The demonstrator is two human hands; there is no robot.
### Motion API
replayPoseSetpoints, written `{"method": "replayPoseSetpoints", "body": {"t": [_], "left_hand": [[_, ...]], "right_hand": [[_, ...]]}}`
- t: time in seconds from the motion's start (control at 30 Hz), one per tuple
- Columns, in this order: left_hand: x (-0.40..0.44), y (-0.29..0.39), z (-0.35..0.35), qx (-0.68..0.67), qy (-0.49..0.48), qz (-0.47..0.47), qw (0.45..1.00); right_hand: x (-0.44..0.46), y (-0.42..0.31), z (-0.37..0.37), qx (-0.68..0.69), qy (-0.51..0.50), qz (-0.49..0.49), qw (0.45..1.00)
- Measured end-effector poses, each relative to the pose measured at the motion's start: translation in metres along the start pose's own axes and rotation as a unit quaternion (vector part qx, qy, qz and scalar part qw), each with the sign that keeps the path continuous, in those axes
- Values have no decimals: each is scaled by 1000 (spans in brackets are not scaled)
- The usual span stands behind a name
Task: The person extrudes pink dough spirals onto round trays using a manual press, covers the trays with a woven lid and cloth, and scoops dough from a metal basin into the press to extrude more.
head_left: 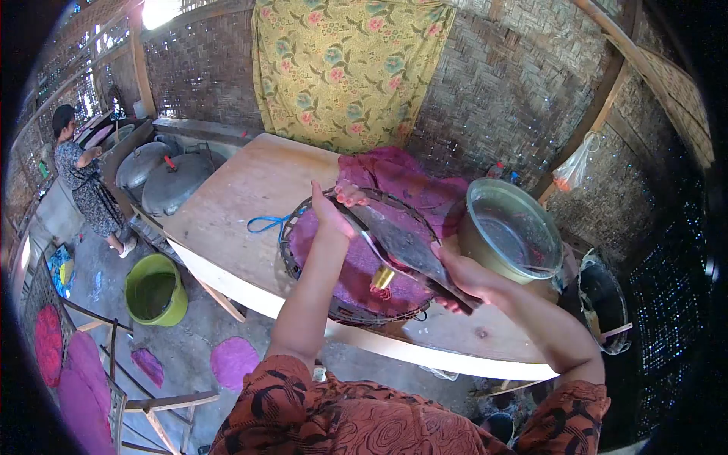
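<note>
A dark wooden hand press (409,244), two long flat pieces one against the other, slants across in front of me. My left hand (332,212) is closed around its far left end, and my right hand (469,276) wraps its near right end. From its underside juts a gold-coloured metal cylinder (382,277), with red strands (381,293) hanging below the opening. Directly beneath lies a round woven basket (285,254) with a purple-pink sheet (334,262) inside. Whether the strands touch the sheet, I cannot tell.
The basket stands on a wooden table (227,205) beside a large greenish basin (474,235) and magenta cloth (387,167). Lidded pots (178,184) stand back left, near another person (87,178). A green bucket (155,292) and purple round sheets (234,362) are lower left.
</note>
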State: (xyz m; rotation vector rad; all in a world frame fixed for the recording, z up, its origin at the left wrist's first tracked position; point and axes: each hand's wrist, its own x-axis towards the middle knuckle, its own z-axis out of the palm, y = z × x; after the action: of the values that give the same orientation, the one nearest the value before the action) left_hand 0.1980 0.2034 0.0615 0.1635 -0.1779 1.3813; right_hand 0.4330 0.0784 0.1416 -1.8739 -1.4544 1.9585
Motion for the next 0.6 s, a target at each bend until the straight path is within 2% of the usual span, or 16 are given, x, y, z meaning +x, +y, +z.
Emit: {"method": "replayPoseSetpoints", "body": {"t": [0.07, 0.2, 0.3, 0.33, 0.4, 0.47, 0.6], "left_hand": [[-5, -9, 0, 21, 9, 18, 1000], [-4, -26, 1, -25, 26, 7, 999], [8, -18, 6, -20, 1, 1, 1000], [7, -12, 5, -19, 0, 1, 1000], [3, -2, 3, 9, -14, 7, 1000], [-11, -3, 6, 1, -3, 5, 1000], [-21, -25, 3, 7, 74, 13, 997]], "right_hand": [[-12, 1, -3, 23, -14, 8, 1000], [-29, -6, -8, -20, 35, 32, 999], [-19, -8, -3, -57, 101, -15, 993], [-14, -6, -2, -57, 102, -16, 993], [0, 0, -1, -38, 40, -21, 998], [-7, 0, 7, -42, 55, -15, 997], [-14, 15, -4, -54, 54, 4, 997]]}}
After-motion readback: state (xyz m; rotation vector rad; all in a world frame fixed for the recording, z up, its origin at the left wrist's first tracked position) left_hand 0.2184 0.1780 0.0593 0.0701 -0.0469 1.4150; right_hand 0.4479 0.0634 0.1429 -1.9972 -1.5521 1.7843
